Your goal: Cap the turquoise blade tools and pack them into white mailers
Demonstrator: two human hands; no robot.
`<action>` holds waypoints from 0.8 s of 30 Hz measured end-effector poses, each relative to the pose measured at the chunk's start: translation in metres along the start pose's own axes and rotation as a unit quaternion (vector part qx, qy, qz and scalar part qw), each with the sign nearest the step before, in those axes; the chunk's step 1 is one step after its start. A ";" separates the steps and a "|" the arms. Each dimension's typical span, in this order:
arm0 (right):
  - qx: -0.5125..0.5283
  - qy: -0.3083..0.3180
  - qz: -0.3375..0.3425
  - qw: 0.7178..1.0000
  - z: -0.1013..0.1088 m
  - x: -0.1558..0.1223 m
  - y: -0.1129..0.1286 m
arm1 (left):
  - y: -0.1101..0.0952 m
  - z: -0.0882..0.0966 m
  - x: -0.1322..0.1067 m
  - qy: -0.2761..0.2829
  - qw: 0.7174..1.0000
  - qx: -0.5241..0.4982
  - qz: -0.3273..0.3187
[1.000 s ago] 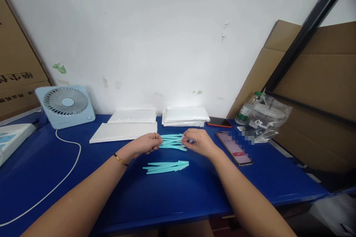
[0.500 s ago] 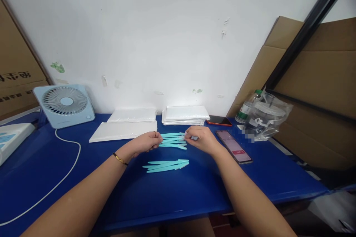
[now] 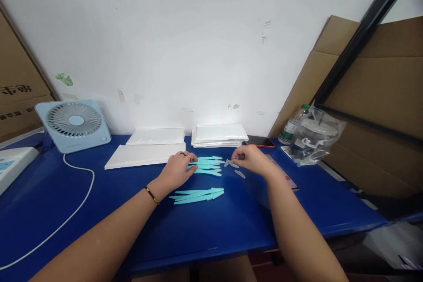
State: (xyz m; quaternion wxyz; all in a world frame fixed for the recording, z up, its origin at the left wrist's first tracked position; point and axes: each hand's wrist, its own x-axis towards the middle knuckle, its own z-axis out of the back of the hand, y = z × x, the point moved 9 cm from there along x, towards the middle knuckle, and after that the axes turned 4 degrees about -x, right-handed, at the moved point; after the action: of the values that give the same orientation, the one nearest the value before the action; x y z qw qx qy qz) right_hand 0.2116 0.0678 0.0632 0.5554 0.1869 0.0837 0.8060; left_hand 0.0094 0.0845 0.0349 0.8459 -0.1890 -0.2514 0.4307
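Observation:
Several turquoise eyebrow razors (image 3: 211,166) lie in a loose row on the blue table. My left hand (image 3: 178,171) rests over their handle ends, thumb and fingers apart. To the right of the blades, my right hand (image 3: 249,158) is closed in a pinch at a small clear blade cap (image 3: 234,165). Another clear cap (image 3: 240,174) lies just below it, and one more cap (image 3: 226,163) sits beside the blade ends. Nearer the front edge, a second group of turquoise razors (image 3: 198,195) lies fanned together.
White flat packs (image 3: 145,154) lie behind my left hand, with a white stack (image 3: 220,134) against the wall. A phone (image 3: 284,172) is partly behind my right forearm; another phone (image 3: 261,141) lies farther back. A blue fan (image 3: 76,123) stands left, a bagged cup (image 3: 313,141) right.
My right hand has moved right, away from the blades, and loose clear caps now show on the table. My left hand has opened and spread over the razor handles.

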 end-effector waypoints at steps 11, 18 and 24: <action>-0.055 0.181 -0.087 0.978 -0.045 -0.006 -0.025 | -0.023 -0.034 -0.027 0.240 0.971 -0.018 0.017; 0.046 0.078 -0.027 0.996 -0.030 0.003 -0.012 | -0.012 -0.026 -0.020 0.197 0.972 -0.118 0.048; 0.274 0.071 -0.026 0.959 -0.030 0.006 0.003 | 0.005 -0.022 -0.013 0.150 0.967 -0.194 0.075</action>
State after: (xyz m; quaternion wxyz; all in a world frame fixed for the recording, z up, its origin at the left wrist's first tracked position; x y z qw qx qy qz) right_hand 0.1952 0.0741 0.0381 0.4963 0.2724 0.3455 0.7484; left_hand 0.0130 0.0740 0.0109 0.7864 -0.4298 -0.1858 0.4028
